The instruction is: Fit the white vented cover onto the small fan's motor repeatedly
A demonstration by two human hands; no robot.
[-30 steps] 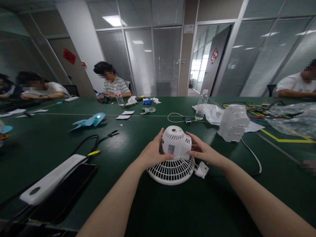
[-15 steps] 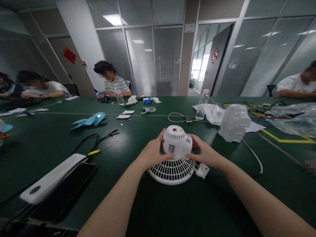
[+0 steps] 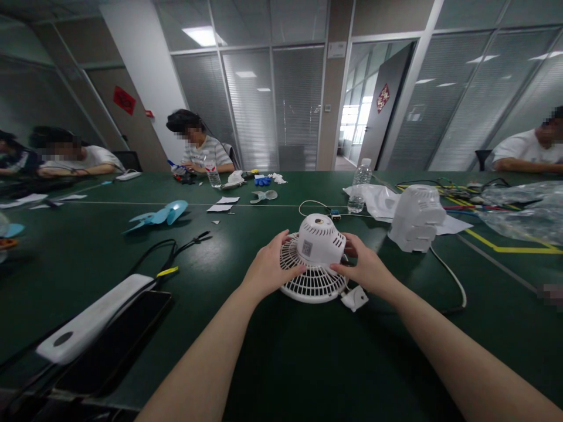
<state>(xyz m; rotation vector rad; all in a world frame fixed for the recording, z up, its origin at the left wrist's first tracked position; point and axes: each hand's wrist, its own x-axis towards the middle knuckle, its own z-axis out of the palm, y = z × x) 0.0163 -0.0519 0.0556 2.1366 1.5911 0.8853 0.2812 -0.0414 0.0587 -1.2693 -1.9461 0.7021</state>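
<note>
A white fan lies grille-down before me, its slotted motor housing with a grey label facing up. On its left side my left hand curls round the rim of the round grille, thumb over the bars. My right hand holds the housing's right side, thumb at the near edge and fingers behind. A small white block-shaped part hangs by the grille below my right hand. The fan's underside is hidden.
A white plastic housing with a cable stands right, near a water bottle. Left are blue fan blades, a white power strip and a black phone. Wires and clear plastic lie far right. Other people sit around the table.
The fan has shifted away from me and slightly right, and its housing has turned a little. My left hand has moved from the housing to the grille's left side.
</note>
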